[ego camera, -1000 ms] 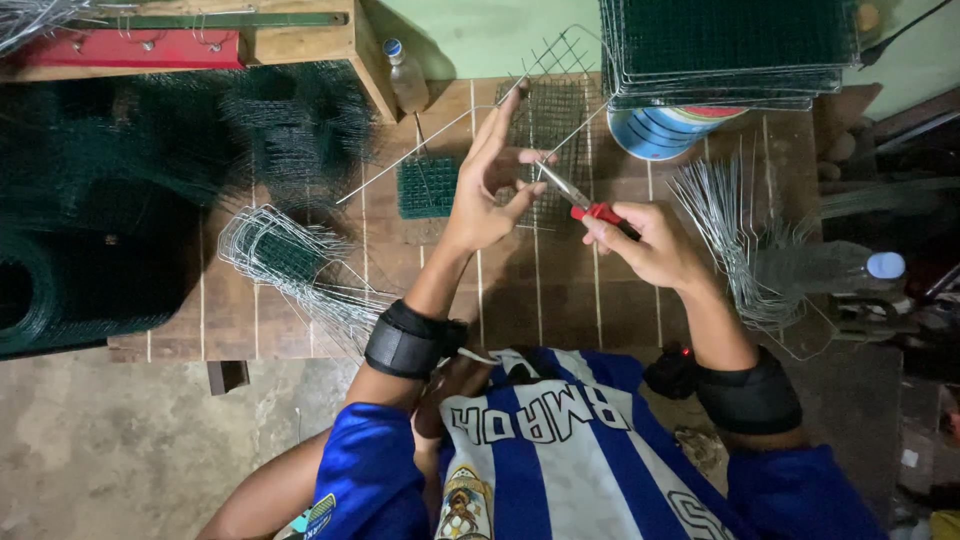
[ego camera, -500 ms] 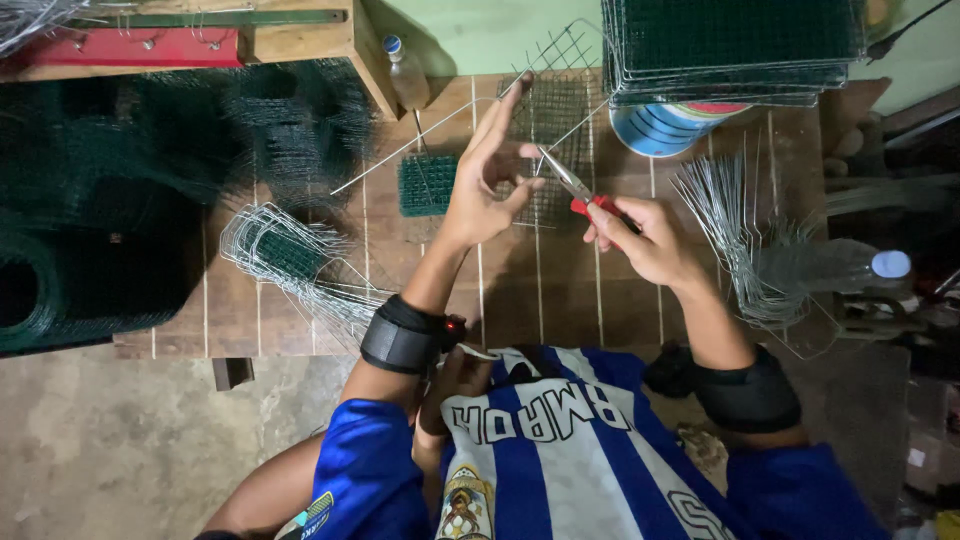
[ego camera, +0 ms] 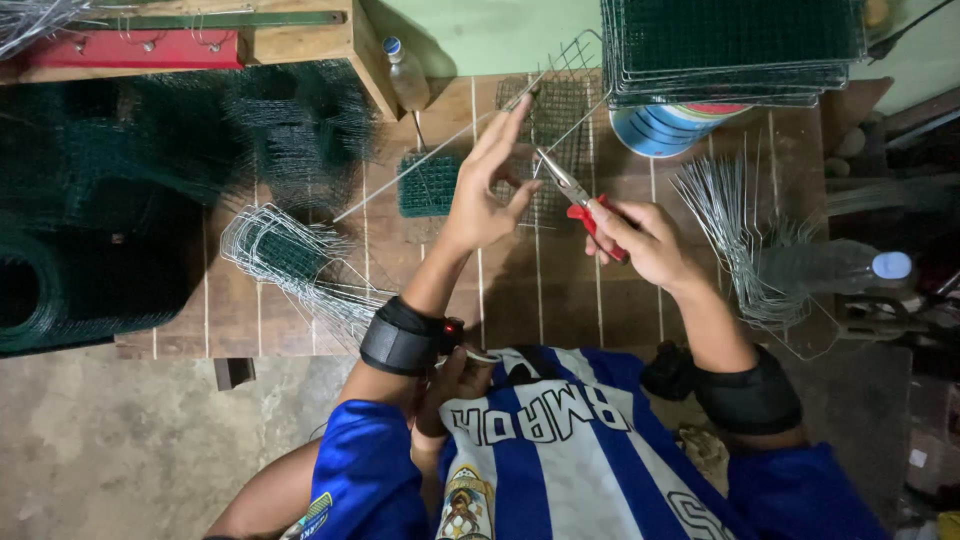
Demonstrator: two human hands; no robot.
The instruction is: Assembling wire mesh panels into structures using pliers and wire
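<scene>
Now your pliers [ego camera: 572, 190] have their nose at the near edge of the wire grid [ego camera: 560, 120], which lies on the worktop [ego camera: 500, 290] just beyond your hands. Your right hand [ego camera: 640, 240] is clenched round the red handles. Your left hand [ego camera: 490, 190] grasps nothing fully: its fingers are stretched along the grid's edge, thumb pressing close to the plier tips. Compared with a second ago, the pliers have tipped slightly and the left fingers have slid a little along the wire; both hands stay at the same spot, so the work looks to be at the same joint, not finished.

Around this lie a small green mesh piece [ego camera: 428, 185], a bundle of bent wires [ego camera: 290, 260] to the left, loose cut wires [ego camera: 740, 230] to the right, a stack of mesh panels [ego camera: 735, 45] on a blue tub [ego camera: 665, 125], and a bottle [ego camera: 408, 75].

What the plier tips grip is too fine to make out, and the dark mesh rolls [ego camera: 90, 220] at the left are cut off.
</scene>
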